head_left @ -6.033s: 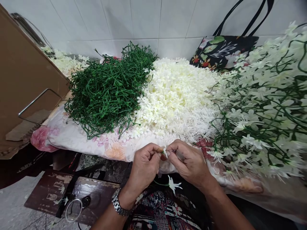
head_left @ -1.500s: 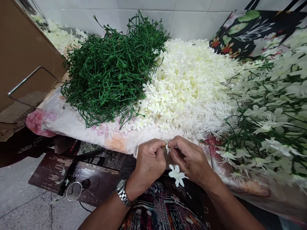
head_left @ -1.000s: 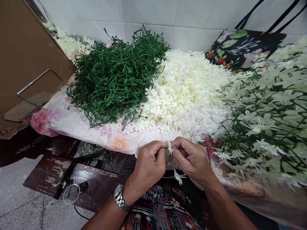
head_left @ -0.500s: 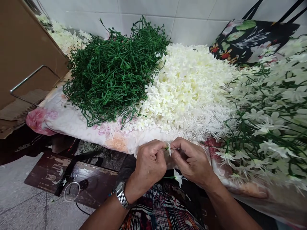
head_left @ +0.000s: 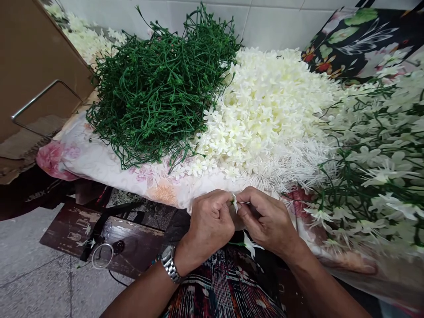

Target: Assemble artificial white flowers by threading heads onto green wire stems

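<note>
My left hand [head_left: 212,223], with a watch at the wrist, is closed in a pinch on the green stem end of a small artificial flower [head_left: 235,203]. Close against it, my right hand [head_left: 266,221] pinches a thin white stamen piece [head_left: 243,202] at the flower's other side. The fingertips hide most of both parts. Below the hands, over my lap, another white flower [head_left: 249,245] on a green stem shows. Beyond them lie a heap of green plastic stems [head_left: 159,97], a pile of cream-white petals [head_left: 261,101] and a bunch of white stamens [head_left: 298,163].
Many flowers on stems [head_left: 380,172] are heaped on the right. A floral cloth [head_left: 122,183] covers the work surface. At left stands a cardboard box [head_left: 39,57] with a metal handle [head_left: 36,99]. A dark floral bag [head_left: 361,42] leans against the tiled wall; a brown bench [head_left: 132,243] is below.
My view has tilted down slightly, so the piles sit a little higher in the picture. Both hands keep their pinch at the flower, with only slight finger movement.
</note>
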`<state>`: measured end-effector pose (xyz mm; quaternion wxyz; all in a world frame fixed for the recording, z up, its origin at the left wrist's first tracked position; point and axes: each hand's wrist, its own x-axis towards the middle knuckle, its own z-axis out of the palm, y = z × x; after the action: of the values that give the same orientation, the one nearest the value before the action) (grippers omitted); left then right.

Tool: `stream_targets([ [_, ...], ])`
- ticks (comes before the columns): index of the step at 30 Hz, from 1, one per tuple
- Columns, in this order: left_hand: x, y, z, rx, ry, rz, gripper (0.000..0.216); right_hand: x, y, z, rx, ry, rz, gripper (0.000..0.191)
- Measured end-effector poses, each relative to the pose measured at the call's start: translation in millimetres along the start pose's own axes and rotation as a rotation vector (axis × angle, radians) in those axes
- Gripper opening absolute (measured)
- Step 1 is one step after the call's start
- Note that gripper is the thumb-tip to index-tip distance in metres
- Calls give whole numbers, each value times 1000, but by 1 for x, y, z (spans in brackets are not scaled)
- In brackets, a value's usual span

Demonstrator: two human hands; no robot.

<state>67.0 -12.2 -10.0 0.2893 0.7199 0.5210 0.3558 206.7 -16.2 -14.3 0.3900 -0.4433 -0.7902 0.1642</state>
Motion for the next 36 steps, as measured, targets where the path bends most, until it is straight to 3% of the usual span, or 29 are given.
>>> stream_targets([
  [10,2,-1,0,-1,-11,-37,22,1,-1,3,-49,11,-25,14],
  [17,3,0,-8,-348,-58,-194,16,3,-5,0,-20,91,14,12],
  [25,5,1,-17,-579,-218,-367,16,0,-5,-2,-59,142,-156,15],
  [36,1,2,-18,-765,-160,-484,11,0,-12,-9,49,92,-28,11],
])
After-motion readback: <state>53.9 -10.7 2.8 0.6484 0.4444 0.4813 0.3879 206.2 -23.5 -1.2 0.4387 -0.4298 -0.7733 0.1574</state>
